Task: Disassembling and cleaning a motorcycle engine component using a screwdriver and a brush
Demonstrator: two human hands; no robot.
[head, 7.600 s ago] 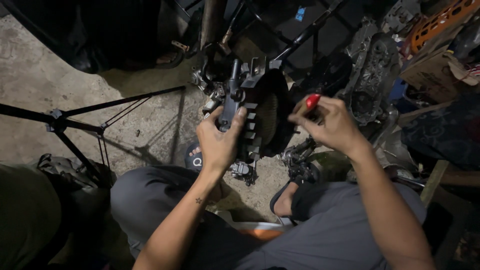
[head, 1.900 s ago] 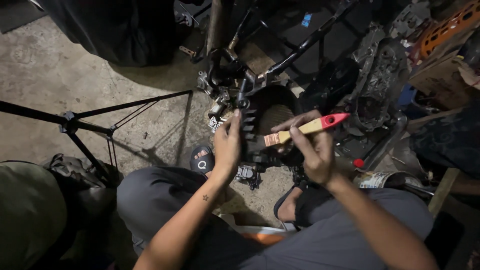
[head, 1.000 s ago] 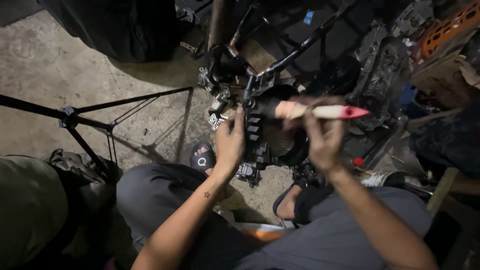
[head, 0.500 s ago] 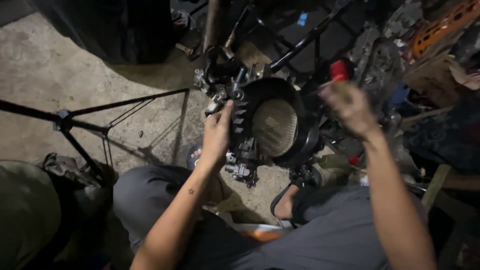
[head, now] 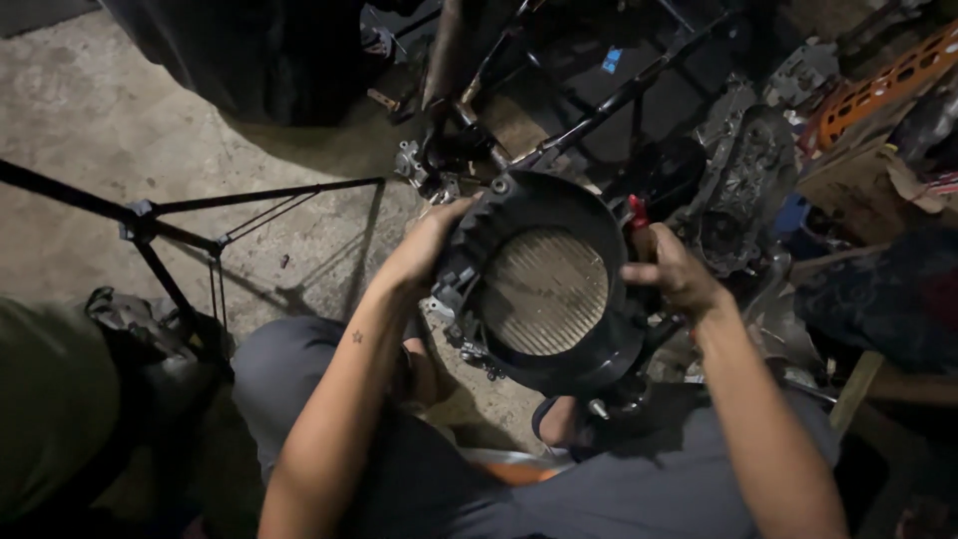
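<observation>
I sit on the floor with a round black housing [head: 597, 361] raised over my knees. Its open side faces me and shows a ribbed grey grille [head: 544, 289]. My left hand [head: 424, 250] grips its left edge, by the finned metal side. My right hand [head: 674, 274] rests against the right rim with its fingers curled around a brush. Only the brush's red handle end [head: 636, 212] sticks up above the fingers; the bristles are hidden.
A black tripod [head: 150, 225] stands on the concrete floor to my left. Black frame tubes [head: 619, 95] and grey engine parts [head: 738, 190] crowd the space ahead. An orange crate [head: 878, 80] sits at the far right, and a dark bag [head: 50, 399] lies at the near left.
The brush was held across the part sideways. The housing has since turned its round opening toward me, and my right hand dropped from a raised position to the right rim.
</observation>
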